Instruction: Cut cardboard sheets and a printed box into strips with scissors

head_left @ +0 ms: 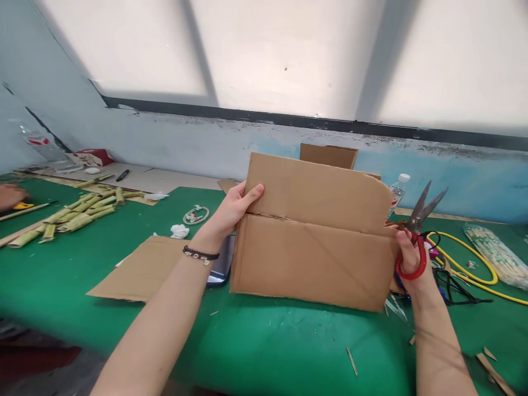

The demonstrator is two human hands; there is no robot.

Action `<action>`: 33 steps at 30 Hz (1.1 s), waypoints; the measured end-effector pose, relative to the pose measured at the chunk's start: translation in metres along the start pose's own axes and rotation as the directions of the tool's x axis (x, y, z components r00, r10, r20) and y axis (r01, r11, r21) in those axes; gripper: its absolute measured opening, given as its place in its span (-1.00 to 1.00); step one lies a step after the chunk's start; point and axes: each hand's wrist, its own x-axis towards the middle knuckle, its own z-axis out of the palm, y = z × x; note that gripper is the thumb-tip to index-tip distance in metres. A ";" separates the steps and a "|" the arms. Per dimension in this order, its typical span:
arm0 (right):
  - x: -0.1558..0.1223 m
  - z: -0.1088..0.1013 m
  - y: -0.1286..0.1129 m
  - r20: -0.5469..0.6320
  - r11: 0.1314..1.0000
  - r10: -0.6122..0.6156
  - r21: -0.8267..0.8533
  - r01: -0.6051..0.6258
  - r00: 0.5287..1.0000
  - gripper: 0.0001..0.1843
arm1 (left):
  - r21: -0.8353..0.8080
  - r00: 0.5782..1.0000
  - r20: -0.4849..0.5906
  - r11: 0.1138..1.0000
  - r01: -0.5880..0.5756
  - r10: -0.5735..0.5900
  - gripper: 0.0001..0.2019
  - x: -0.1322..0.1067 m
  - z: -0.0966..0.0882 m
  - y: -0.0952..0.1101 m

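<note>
A large brown cardboard sheet [313, 236] with a crease across its middle stands upright over the green table [264, 341]. My left hand [231, 212] grips its left edge, thumb on the front face. My right hand [406, 250] holds red-handled scissors [416, 225] at the sheet's right edge. Their blades are parted and point up and to the right, just past the rounded top corner. A dark beaded bracelet [201, 254] sits on my left wrist.
A flat cardboard piece [144, 269] lies at the left, with cut bamboo sections [78, 212] beyond it. A plastic bottle [396, 192], yellow tubing [474, 264], black cord and a skewer bundle [495, 253] lie at the right. Another person's hand [10, 195] shows at the far left.
</note>
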 end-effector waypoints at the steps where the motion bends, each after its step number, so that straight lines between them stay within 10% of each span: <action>1: 0.000 -0.002 0.001 0.049 0.999 0.027 -0.038 -0.025 0.998 -0.53 | 0.000 1.000 0.006 1.000 0.020 -0.020 -0.35 0.001 0.002 0.001; 5: 0.000 -0.004 0.001 0.122 0.994 0.092 -0.069 -0.084 0.988 -0.50 | -0.051 0.999 -0.007 0.998 0.042 -0.042 -0.32 0.009 0.004 0.003; 12: -0.009 0.030 -0.001 -0.246 0.971 -0.102 0.187 0.150 0.964 -0.61 | -0.177 0.996 -0.013 0.980 0.090 -0.094 -0.41 -0.022 0.001 -0.023; 18: -0.022 0.046 0.001 -0.295 0.894 0.150 0.448 -0.002 0.944 -0.77 | -0.226 0.953 0.295 0.965 0.131 -0.060 -0.19 -0.037 0.047 -0.026; 25: -0.018 0.044 0.002 -0.282 0.901 0.092 0.433 0.041 0.955 -0.58 | -0.222 0.988 0.154 0.973 0.064 -0.030 -0.31 -0.017 0.041 -0.041; 29: -0.018 0.045 0.002 -0.339 0.901 0.060 0.423 0.095 0.939 -0.64 | 0.164 0.981 0.154 0.976 -0.143 0.118 -0.45 -0.033 0.040 -0.059; 33: -0.016 0.038 0.002 -0.379 0.916 0.071 0.391 0.090 0.923 -0.67 | 0.714 0.860 0.510 0.568 -0.409 -0.023 -0.31 -0.061 0.054 -0.084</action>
